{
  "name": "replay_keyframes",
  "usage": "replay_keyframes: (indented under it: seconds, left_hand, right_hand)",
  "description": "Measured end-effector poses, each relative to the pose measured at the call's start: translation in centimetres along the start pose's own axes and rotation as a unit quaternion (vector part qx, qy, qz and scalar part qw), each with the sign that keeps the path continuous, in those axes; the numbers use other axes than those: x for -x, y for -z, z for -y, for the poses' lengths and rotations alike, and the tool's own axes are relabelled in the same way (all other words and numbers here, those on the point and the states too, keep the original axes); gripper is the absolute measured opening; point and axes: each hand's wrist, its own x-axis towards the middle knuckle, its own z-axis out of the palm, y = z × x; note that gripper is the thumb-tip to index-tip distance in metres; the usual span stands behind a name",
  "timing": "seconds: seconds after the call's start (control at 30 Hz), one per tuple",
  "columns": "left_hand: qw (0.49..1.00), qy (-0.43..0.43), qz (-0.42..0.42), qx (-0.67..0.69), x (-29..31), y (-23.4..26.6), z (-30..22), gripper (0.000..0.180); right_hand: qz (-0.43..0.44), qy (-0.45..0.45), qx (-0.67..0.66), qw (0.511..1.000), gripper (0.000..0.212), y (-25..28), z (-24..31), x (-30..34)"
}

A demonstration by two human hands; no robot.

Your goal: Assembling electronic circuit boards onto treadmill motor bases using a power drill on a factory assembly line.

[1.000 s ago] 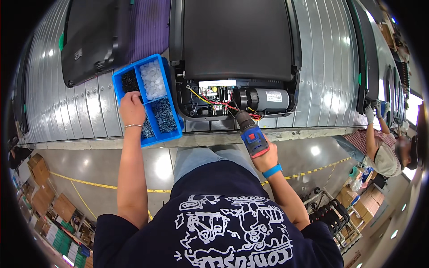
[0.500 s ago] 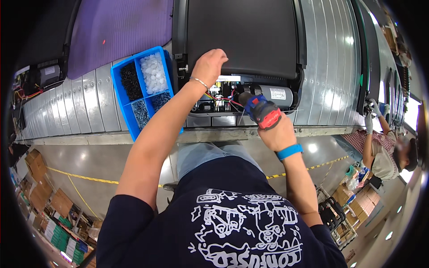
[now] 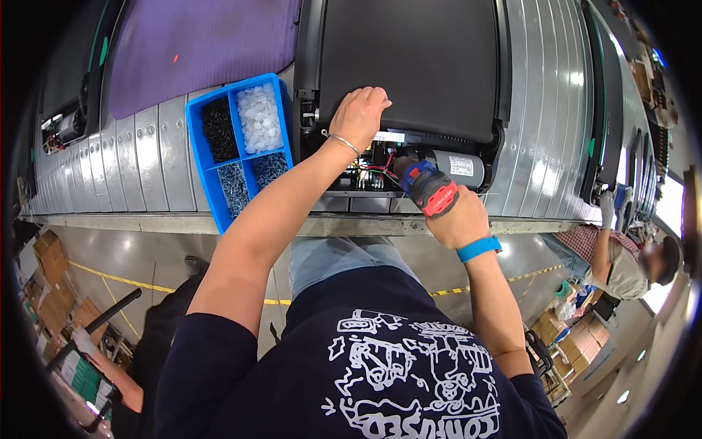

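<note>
My right hand grips a red and blue cordless drill. The drill's nose points into the open motor bay of a treadmill, beside a dark cylindrical motor with a white label. Red and other coloured wires show in the bay, left of the drill tip. Whatever the tip touches is hidden. My left hand rests at the near edge of the black treadmill belt, just above the bay. Its fingers are bent together, and what lies under them is hidden.
Left of the treadmill, a blue divided bin holds black screws, silver screws and white plastic pieces. Behind it lies a purple mat on the metal slat conveyor. A gloved co-worker stands at right; another person's arm grasps a bar at lower left.
The treadmill and bin sit slightly farther right in view. Both hands keep nearly the same pose, the drill still in the bay. A person with a dark bar has appeared at lower left.
</note>
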Motion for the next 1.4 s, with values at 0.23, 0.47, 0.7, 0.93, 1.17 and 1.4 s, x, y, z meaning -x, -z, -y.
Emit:
replay_keyframes:
  seconds: [0.23, 0.47, 0.7, 0.93, 1.17, 1.4]
  left_hand:
    - [0.914, 0.300, -0.041, 0.271, 5.0, 7.0, -3.8, 0.013]
    - [0.530, 0.632, 0.070, 0.561, 10.4, 7.3, -2.3, 0.018]
    - [0.539, 0.602, 0.109, 0.578, 11.3, 7.8, -1.1, 0.017]
    - [0.543, 0.590, 0.125, 0.584, 12.0, 8.1, -0.7, 0.022]
    - [0.462, 0.675, 0.036, 0.574, 8.5, 5.7, -1.4, 0.026]
    - [0.517, 0.727, -0.034, 0.451, 8.4, 3.5, -2.1, 0.017]
  right_hand:
    - [-0.082, 0.193, -0.086, 0.974, 0.029, -3.7, -2.9, 8.4]
    - [-0.032, 0.141, -0.262, 0.954, 0.019, -3.6, 0.5, 10.1]
    - [-0.054, 0.207, -0.194, 0.957, 0.023, -3.4, 0.7, 9.3]
    - [-0.036, 0.171, -0.152, 0.973, 0.023, -3.1, 2.5, 8.9]
    - [-0.147, 0.152, -0.215, 0.954, 0.019, -5.9, 3.6, 8.9]
    - [-0.098, 0.121, -0.128, 0.979, 0.018, -5.0, 4.3, 7.6]
